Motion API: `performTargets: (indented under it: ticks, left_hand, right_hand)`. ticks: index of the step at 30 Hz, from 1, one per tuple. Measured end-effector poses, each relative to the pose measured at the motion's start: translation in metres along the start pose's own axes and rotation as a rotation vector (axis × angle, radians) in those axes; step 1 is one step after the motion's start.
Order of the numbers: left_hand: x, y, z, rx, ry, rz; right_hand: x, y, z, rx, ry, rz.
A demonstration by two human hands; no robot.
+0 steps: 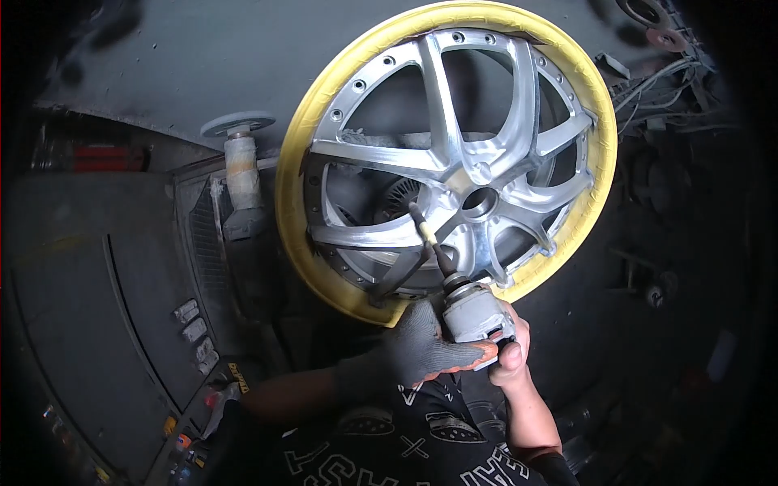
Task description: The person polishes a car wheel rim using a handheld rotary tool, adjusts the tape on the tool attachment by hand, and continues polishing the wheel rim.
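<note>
A silver multi-spoke wheel rim [443,105] stands tilted in front of me, its outer edge wrapped in yellow tape [296,134]. Both my hands hold a grey die grinder [472,312] below the hub. My left hand [429,344], in a dark glove with orange fingertips, is closed around the left side of its body. On the right side, my bare right hand [515,348] grips the tool's rear. A slim bit [428,231] reaches up from the grinder to a spoke beside the hub; whether its tip touches the metal I cannot tell.
Left of the rim stands a spindle [241,174] with a round disc [237,123] on top. Several small grey blocks [194,330] lie on the left-hand surface. Cables [660,89] hang at the upper right. Small items and a yellow tool [237,377] lie at the lower left.
</note>
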State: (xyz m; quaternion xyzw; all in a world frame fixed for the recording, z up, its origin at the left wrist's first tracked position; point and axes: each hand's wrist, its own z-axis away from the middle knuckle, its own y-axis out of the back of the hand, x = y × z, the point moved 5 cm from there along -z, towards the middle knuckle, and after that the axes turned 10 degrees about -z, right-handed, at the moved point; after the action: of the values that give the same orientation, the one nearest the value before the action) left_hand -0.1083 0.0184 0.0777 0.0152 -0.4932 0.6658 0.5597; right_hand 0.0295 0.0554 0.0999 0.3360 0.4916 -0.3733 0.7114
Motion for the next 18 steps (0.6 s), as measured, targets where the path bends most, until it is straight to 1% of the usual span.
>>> performTargets:
  ticks: [4,6,7,9,10,13,14,16,17,18]
  left_hand:
    - [-0.012,0.001,0.000,-0.023,0.027,0.068]
    - [0.004,0.003,0.014,0.077,-0.133,-0.017]
    - [0.004,0.003,0.018,0.072,-0.132,-0.016]
    - [0.005,0.007,0.028,0.089,-0.183,0.090]
    - [0.006,0.009,0.034,0.081,-0.182,0.091]
    - [0.006,0.019,0.054,0.042,-0.087,0.212]
    - [0.004,0.025,0.060,0.035,-0.085,0.211]
    - [0.005,0.036,0.072,0.007,-0.150,0.115]
    - [0.005,0.040,0.079,0.019,-0.115,0.186]
    - [0.002,0.048,0.086,0.009,-0.112,0.186]
  right_hand:
    - [-0.003,-0.004,0.001,-0.016,0.024,0.007]
    - [-0.006,-0.010,0.003,-0.031,0.016,0.004]
    - [-0.007,-0.014,0.005,-0.047,0.007,0.000]
    - [-0.011,-0.024,0.008,-0.041,0.009,0.022]
    - [-0.012,-0.029,0.010,-0.041,0.015,0.039]
    - [-0.018,-0.048,0.015,-0.038,0.017,0.069]
    - [-0.023,-0.056,0.015,-0.032,0.022,0.081]
    - [-0.031,-0.071,0.014,-0.025,0.021,0.092]
    - [-0.032,-0.078,0.015,-0.028,0.030,0.121]
    - [-0.034,-0.086,0.016,-0.033,0.037,0.149]
